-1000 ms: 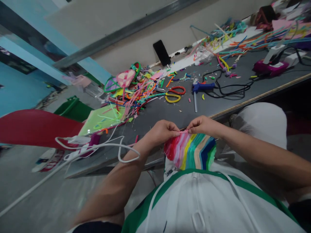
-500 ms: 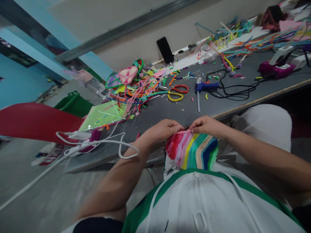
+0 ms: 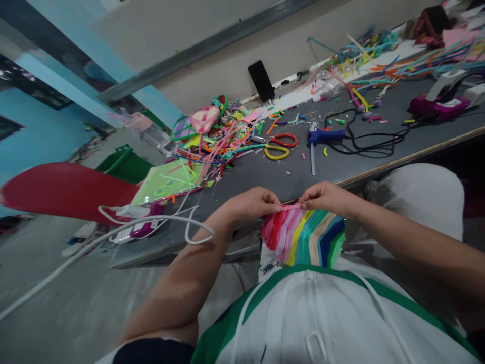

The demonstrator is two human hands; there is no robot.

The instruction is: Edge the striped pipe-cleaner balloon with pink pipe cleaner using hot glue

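My left hand and my right hand are close together just off the table's front edge, each closed in a pinch. Between their fingertips a short length of pink pipe cleaner shows. Beneath it, over my lap, is a bundle of pipe cleaners in stripes of red, pink, yellow, teal, beige, blue and green. The pink piece runs along the bundle's upper edge; whether it is joined to the bundle I cannot tell. My fingers partly hide both.
On the grey table lie red-and-yellow-handled scissors, a blue glue gun with its black cord, and a heap of pipe cleaners. A phone leans at the back. A white cable crosses near my left forearm.
The view has shifted a little, so the table things sit slightly farther right. Both hands keep their pinch at the bundle's upper edge, with only slight finger movement.
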